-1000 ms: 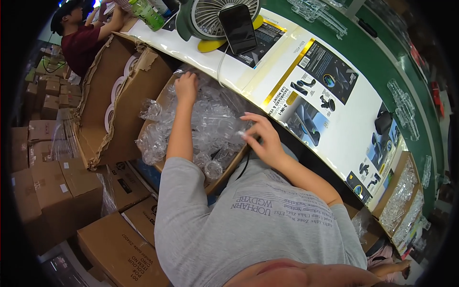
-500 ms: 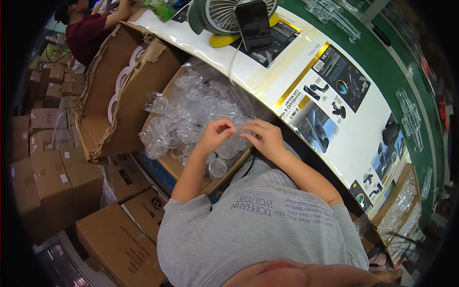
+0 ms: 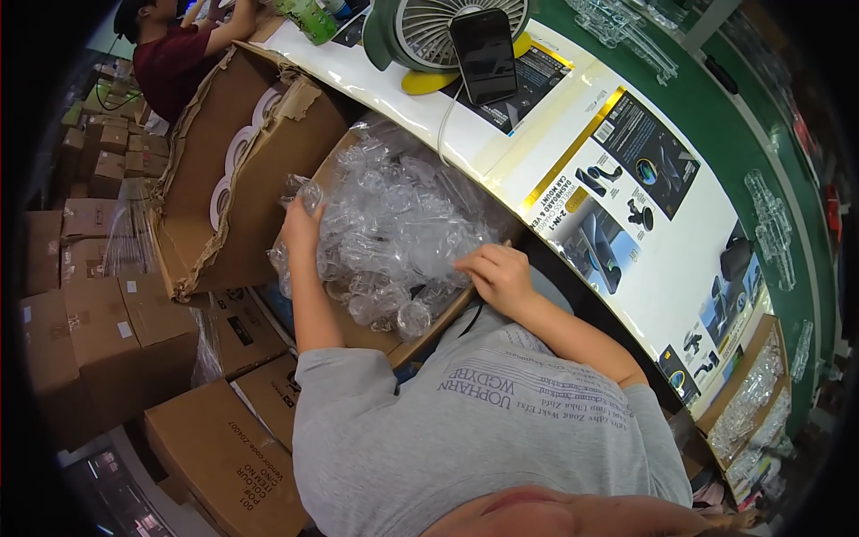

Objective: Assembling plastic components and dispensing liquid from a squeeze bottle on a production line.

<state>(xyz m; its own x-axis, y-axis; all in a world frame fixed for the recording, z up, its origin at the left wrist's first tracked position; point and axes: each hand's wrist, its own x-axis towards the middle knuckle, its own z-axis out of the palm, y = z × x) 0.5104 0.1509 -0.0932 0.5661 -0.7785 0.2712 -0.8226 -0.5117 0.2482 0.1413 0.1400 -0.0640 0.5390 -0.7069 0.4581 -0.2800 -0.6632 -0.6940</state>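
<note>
The clear plastic shells (image 3: 394,233) lie heaped in an open carton (image 3: 420,336) just below the counter (image 3: 465,143). The left hand (image 3: 300,224) rests on the heap's far left edge, grip pinched on one shell; the right hand (image 3: 497,273) lies on the near side, fingers curled, though whether they hold anything cannot be told. Light pinches suit such thin, tangled pieces. The counter's edge and the neighbouring carton of white rolls (image 3: 233,170) hem the heap; room opens toward the body.

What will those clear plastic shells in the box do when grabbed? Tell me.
The clear shells look thin and hollow, so probably light and easily crushed. They lie loosely heaped, so pulling one likely shifts its neighbours. Their glossy surface may slip in the left hand.
</note>
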